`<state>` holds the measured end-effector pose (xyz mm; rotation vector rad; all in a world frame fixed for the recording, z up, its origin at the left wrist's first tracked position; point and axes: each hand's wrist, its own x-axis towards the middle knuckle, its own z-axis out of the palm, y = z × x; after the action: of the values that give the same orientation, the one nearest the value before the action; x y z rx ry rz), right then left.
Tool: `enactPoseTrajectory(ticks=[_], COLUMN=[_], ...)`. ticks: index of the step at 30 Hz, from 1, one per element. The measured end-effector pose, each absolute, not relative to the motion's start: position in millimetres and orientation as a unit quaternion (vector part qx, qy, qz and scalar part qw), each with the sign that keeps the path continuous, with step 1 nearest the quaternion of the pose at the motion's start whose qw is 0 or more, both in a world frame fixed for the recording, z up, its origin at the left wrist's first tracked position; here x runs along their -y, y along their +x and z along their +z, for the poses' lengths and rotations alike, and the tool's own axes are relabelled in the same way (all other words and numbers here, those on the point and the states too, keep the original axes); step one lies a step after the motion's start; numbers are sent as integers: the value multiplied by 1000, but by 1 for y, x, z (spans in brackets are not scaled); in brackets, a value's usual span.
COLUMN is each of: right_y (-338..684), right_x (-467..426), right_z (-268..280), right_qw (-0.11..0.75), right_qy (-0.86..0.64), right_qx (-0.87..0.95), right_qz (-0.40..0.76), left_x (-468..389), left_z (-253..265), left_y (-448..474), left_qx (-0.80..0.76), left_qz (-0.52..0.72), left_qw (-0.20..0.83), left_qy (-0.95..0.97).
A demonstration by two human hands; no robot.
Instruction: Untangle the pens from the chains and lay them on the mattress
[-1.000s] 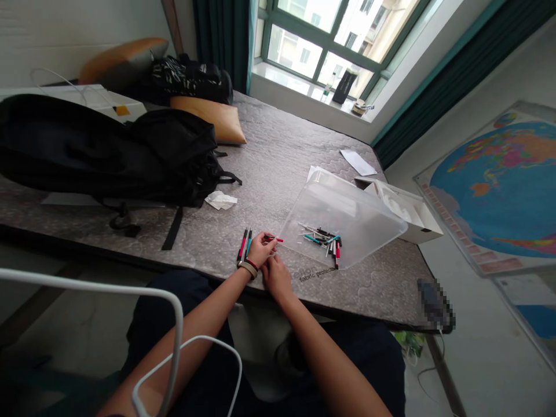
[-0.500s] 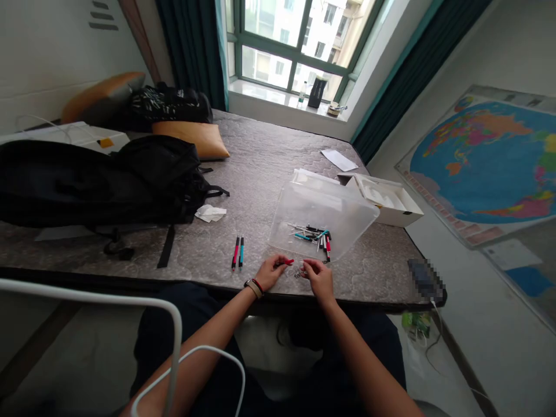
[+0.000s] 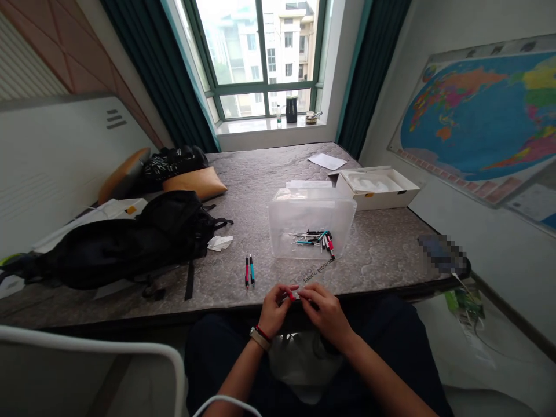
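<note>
My left hand (image 3: 274,311) is closed in a pinch around a small red pen part (image 3: 291,296), held just over the table's front edge. Opposite it, my right hand (image 3: 328,315) has its thumb and fingertips pressed together close to the red part; whatever lies between them is too small to make out. Just beyond my hands, a clear plastic box (image 3: 277,223) lies with its open side towards me. Inside is a pile of pen parts (image 3: 319,237) in black, blue, red and silver. To the left, a red pen (image 3: 247,273) and a blue pen (image 3: 252,272) lie side by side.
A black backpack (image 3: 130,249) covers the left side, near a crumpled tissue (image 3: 220,243) and an orange cushion (image 3: 195,183). At the right stand a white box (image 3: 377,200) and a blurred dark device (image 3: 441,253) with a cable. A white tube (image 3: 130,347) crosses the lower left.
My view has tilted up and shifted. Both hands have come nearer to me, to the table's edge, and closer together. The red part stays in my left hand.
</note>
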<state>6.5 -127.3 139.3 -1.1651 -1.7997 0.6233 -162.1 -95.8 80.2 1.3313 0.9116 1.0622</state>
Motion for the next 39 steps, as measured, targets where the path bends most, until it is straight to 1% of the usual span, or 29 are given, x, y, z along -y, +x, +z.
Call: enactPoseTrajectory(ticks=[3, 7, 15, 18, 23, 29, 35, 39], right_y=[10, 15, 28, 32, 32, 32, 33, 29], right_x=[133, 138, 149, 152, 155, 158, 157, 154], right_z=[155, 163, 168, 167, 163, 164, 163, 162], right_qw=[452, 456, 472, 463, 452, 468, 462, 464], right_qy=[-442, -440, -453, -444, -445, -472, -468, -463], right_qx=[735, 732, 715, 726, 732, 709, 715, 715], right_qz=[243, 250, 246, 248, 247, 237, 238, 242], left_x=[102, 108, 116, 118, 119, 118, 116, 114], left_z=[100, 116, 123, 121, 119, 125, 122, 114], left_y=[-157, -150, -138, -134, -131, -134, -135, -134], left_qx=[-363, -352, -358, -361, -373, -416, -420, -416], left_qz=[467, 463, 451, 448, 449, 444, 447, 458], left_qw=[598, 613, 620, 625, 609, 518, 523, 544], left_qy=[541, 535, 533, 528, 536, 601, 592, 566])
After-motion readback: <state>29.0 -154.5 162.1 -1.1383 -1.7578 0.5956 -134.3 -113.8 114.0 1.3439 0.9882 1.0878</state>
